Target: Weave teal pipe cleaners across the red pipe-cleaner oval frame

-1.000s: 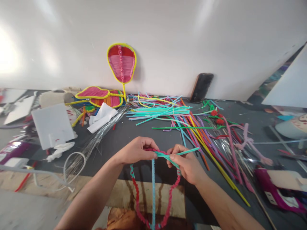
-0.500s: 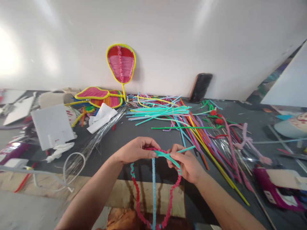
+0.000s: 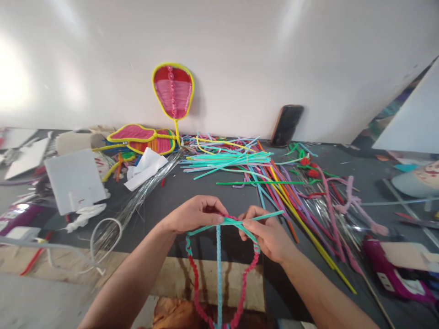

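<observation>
**Teal pipe cleaner [image 3: 233, 222] across the loop [image 3: 244, 279]**

The teal pipe cleaner is pinched at the loop's top by the left hand [image 3: 198, 214] and the right hand [image 3: 261, 231]. Its long axis is directed left to right; its free end is projected past the right hand, the nearer one. The loop is suspended below.

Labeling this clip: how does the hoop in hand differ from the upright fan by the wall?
Edge: the hoop is bumpy red, pink and teal; the fan is smoother and yellow.
Inside: the hoop is open around a light-blue strip; the fan is filled pink and red.
Pose: the left hand and right hand hold the hoop; the fan stands untouched.
Both have a line down the middle.
</observation>
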Tool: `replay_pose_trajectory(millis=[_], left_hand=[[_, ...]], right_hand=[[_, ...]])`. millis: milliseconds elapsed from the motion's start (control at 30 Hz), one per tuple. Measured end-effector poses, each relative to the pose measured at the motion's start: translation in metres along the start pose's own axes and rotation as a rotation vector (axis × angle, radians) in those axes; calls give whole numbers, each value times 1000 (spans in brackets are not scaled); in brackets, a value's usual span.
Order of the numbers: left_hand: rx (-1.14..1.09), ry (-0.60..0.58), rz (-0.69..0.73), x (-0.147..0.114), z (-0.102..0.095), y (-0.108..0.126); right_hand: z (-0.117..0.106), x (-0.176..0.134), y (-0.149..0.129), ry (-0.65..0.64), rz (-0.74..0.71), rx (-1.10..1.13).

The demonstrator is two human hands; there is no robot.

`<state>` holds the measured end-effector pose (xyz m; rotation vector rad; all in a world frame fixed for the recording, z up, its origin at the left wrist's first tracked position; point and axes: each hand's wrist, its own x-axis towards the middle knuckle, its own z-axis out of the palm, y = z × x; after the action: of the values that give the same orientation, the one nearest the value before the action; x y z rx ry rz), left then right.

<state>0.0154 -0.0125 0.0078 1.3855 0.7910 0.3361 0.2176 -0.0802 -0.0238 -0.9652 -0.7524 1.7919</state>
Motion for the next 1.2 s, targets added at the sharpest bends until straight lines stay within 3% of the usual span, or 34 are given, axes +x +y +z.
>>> replay_pose_trajectory(millis=[200, 433, 633, 800, 967, 1200], left_hand=[[-66, -21, 8, -1, 2, 2], [100, 16, 64, -4, 3, 4], [179, 38, 64, 0, 10, 1], [245, 47, 76, 3, 17, 0], [227, -2, 70, -1, 6, 3], [233, 27, -5, -9, -7, 8]], right_hand=[[3, -1, -1, 28, -26, -38], [-1, -1, 3, 32, -96, -64], [-2, 0, 7, -97, 23, -119], [2, 0, 4, -18, 76, -213], [1, 0, -2, 43, 43, -273], [-2, -1, -3, 45, 16, -316]])
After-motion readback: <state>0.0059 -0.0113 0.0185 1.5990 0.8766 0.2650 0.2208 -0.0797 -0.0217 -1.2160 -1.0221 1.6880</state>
